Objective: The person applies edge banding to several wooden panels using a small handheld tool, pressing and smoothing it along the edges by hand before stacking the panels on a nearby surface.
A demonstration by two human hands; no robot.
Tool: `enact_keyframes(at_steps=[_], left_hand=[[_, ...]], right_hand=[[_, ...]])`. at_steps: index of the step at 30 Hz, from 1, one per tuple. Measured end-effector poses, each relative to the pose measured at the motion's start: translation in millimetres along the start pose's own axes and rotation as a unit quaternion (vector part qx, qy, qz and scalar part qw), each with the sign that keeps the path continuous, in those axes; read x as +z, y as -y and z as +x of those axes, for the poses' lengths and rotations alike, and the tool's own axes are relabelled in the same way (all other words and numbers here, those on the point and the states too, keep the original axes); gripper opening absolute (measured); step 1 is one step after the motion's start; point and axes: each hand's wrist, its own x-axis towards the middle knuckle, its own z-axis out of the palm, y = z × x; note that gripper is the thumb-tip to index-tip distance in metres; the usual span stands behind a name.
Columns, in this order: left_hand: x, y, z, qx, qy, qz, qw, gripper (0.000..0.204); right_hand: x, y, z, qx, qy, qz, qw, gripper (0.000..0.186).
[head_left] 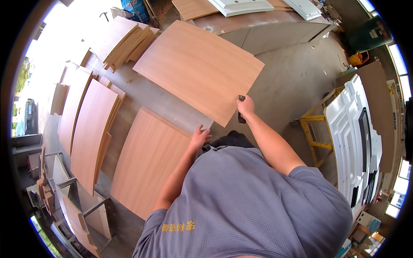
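Note:
A large wood-grain panel (198, 69) lies flat in front of me, its near corner pointing at my body. My right hand (246, 106) is closed around a small dark hand tool (241, 117), narrow and block-like, at the panel's right edge; its exact kind is not clear. Lower down, my left hand (200, 138) hangs beside the corner of a second wood-grain panel (148, 159), which lies on my left. Its thumb and fingers are apart and nothing shows in them. Whether it touches that panel I cannot tell.
Stacks of similar boards (92, 129) stand at the left, with another stack (122, 41) at the far left. A workbench (275, 36) bearing white panels (241, 6) is at the back. On the right, a yellow stand (316, 131) is beside white moulded panels (350, 142).

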Motion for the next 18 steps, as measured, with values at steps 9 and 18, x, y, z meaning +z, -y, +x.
enact_keyframes(at_steps=[9, 18], left_hand=[[36.2, -50.4, 57.7, -0.092, -0.057, -0.133, 0.985, 0.044], [83.7, -36.7, 59.8, 0.004, -0.418, 0.165, 0.893, 0.051]], right_hand=[[-63.3, -25.1, 169.4, -0.031, -0.013, 0.038, 0.999, 0.033], [-142.2, 17.2, 236.1, -0.251, 0.204, -0.165, 0.932, 0.058]])
